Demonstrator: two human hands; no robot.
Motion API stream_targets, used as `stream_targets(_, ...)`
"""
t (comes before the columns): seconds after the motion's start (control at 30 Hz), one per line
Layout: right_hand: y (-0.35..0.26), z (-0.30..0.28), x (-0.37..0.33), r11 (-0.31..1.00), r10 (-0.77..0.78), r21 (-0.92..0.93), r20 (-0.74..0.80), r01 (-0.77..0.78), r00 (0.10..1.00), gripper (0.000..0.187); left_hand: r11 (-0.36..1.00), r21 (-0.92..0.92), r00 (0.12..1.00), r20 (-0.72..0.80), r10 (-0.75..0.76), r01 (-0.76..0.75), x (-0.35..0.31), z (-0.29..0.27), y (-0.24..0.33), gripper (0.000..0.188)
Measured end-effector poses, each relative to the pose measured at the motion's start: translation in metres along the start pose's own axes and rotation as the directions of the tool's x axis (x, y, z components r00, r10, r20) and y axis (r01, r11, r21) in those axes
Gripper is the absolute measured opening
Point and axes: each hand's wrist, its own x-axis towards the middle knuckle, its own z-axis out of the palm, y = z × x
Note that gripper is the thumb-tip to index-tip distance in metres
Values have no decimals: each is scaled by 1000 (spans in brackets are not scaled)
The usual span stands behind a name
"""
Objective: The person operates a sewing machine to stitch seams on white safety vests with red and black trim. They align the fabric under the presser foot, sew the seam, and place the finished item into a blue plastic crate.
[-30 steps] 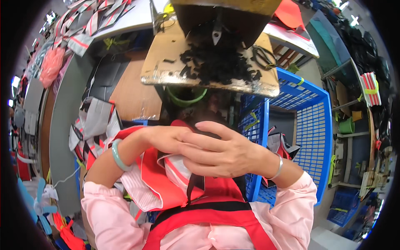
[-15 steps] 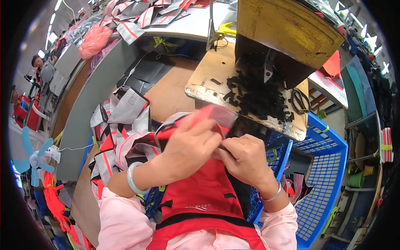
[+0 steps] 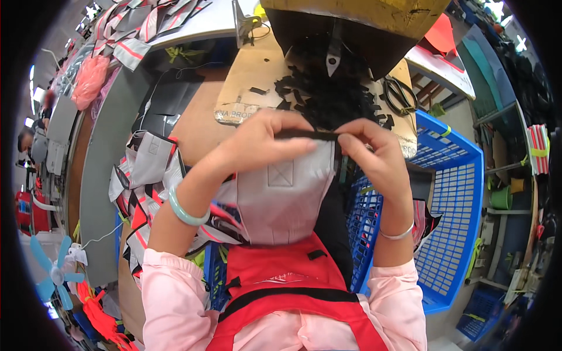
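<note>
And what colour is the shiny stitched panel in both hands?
The panel is grey, black along its top; clearest in head view.

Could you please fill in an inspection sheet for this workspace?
Surface: tan board, worn at its front edge, strewn with black scraps.
Things in hand: grey piece with a stitched cross and black top edge, held above the lap.
Clutter: grey and red pile at left; black scissors by the board's right edge.
Hands: left hand and right hand both grip the black edge.
Cables: white cord beyond the pile; another near the blue fan; ends unclear.
Surroundings: blue basket at right with pieces inside; white table beyond, bearing more grey pieces.
</note>
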Motion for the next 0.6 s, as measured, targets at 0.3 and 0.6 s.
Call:
stream_targets(0.3, 26, 6, 47, 994, -3, 106, -140, 18, 990, 15, 972, 170, 983, -113, -144, 162, 42, -26, 5, 38)
stream_targets(0.6, 49, 2, 78, 957, 91, 284, -122, -53, 988, 18, 975, -107, 980, -11, -200, 197, 76, -40, -23, 37)
